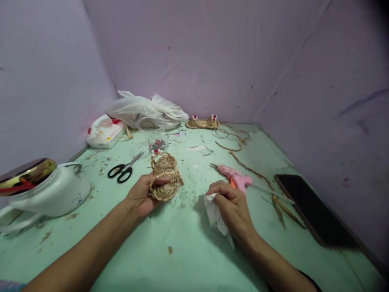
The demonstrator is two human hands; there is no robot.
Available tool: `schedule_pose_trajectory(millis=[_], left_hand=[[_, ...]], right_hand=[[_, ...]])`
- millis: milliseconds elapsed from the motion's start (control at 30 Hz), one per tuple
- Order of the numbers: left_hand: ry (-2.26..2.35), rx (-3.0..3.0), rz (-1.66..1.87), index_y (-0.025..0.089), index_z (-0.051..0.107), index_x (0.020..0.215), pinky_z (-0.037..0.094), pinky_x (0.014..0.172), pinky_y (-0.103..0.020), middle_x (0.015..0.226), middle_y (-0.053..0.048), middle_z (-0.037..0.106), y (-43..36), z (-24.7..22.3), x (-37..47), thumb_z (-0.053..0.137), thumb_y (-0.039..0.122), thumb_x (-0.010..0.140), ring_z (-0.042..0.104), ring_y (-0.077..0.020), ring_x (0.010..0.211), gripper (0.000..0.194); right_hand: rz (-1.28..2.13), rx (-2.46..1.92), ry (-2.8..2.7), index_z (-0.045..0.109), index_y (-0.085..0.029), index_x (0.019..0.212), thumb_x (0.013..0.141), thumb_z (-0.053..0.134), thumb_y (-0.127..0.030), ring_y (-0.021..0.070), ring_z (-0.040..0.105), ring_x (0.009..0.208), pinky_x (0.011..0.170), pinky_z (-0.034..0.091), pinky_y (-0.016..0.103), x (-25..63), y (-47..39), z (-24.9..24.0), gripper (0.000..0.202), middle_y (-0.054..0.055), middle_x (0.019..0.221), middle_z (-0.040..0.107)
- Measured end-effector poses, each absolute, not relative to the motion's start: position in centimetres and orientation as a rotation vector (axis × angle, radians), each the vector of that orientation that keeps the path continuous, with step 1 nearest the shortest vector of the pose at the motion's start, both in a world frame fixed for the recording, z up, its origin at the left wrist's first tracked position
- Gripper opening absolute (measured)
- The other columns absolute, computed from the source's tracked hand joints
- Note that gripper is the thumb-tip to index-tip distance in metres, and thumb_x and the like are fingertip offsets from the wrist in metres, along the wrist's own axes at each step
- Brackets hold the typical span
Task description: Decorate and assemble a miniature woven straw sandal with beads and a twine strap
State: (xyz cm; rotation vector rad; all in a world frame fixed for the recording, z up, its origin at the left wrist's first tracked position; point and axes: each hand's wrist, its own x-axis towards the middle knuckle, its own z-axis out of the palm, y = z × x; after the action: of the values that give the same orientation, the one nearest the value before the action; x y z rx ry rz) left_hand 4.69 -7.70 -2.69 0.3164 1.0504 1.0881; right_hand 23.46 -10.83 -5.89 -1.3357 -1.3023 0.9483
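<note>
My left hand grips a small woven straw slipper, with the thumb inside its woven band. Red and white beads sit at the slipper's far end. In my right hand a crumpled white tissue is bunched, its loose end hanging below the fingers. Just beyond that hand lies a pink glue gun with an orange trigger, a clear glue stick poking out of its back. Black-handled scissors rest on the green table, left of the slipper.
A beaded woven piece stands by the back wall, near straw cords. A phone lies at right. On the left are a white enamel pot, a white box, a plastic bag and a bead container.
</note>
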Motion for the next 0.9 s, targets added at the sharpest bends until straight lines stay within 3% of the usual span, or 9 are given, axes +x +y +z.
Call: schedule_pose_trajectory(millis=[100, 433, 667, 900], left_hand=[[1.053, 0.339, 1.048, 0.006, 0.066, 0.079, 0.056, 0.059, -0.029, 0.070, -0.011, 0.071, -7.7, -2.8, 4.5, 0.055, -0.002, 0.061, 0.066, -0.0198, 0.061, 0.023], [1.054, 0.374, 1.028, 0.004, 0.066, 0.074, 0.055, 0.058, -0.028, 0.065, -0.012, 0.069, -8.1, -3.0, 4.7, 0.058, -0.002, 0.061, 0.065, -0.0193, 0.058, 0.016], [1.054, 0.380, 1.038, 0.004, 0.065, 0.079, 0.055, 0.060, -0.029, 0.069, -0.013, 0.070, -8.0, -3.1, 4.9, 0.059, -0.002, 0.061, 0.067, -0.0213, 0.061, 0.020], [1.059, 0.382, 1.046, 0.004, 0.064, 0.077, 0.055, 0.056, -0.028, 0.066, -0.011, 0.070, -8.1, -3.0, 5.0, 0.055, -0.004, 0.063, 0.066, -0.0195, 0.057, 0.019]], right_hand=[[0.945, -1.298, -1.478, 0.053, -0.021, 0.043, 0.057, 0.039, -0.016, 0.0184, 0.048, 0.062, 0.058, 0.035, 0.029, 23.5, -11.2, -6.1, 0.020, 0.003, 0.052, 0.052], [1.015, -1.275, -1.572, 0.033, -0.023, 0.045, 0.061, 0.033, -0.025, 0.0125, 0.029, 0.041, 0.043, 0.020, 0.027, 23.8, -11.9, -6.2, 0.015, -0.003, 0.042, 0.027], [0.938, -1.362, -1.727, 0.026, -0.022, 0.049, 0.074, 0.030, -0.029, 0.0121, 0.029, 0.045, 0.045, 0.020, 0.027, 23.5, -11.7, -6.3, 0.026, -0.003, 0.047, 0.027], [0.592, -1.464, -1.815, 0.029, -0.021, 0.047, 0.084, 0.038, -0.036, 0.0121, 0.036, 0.046, 0.046, 0.026, 0.026, 22.9, -11.2, -6.9, 0.041, -0.003, 0.045, 0.033]])
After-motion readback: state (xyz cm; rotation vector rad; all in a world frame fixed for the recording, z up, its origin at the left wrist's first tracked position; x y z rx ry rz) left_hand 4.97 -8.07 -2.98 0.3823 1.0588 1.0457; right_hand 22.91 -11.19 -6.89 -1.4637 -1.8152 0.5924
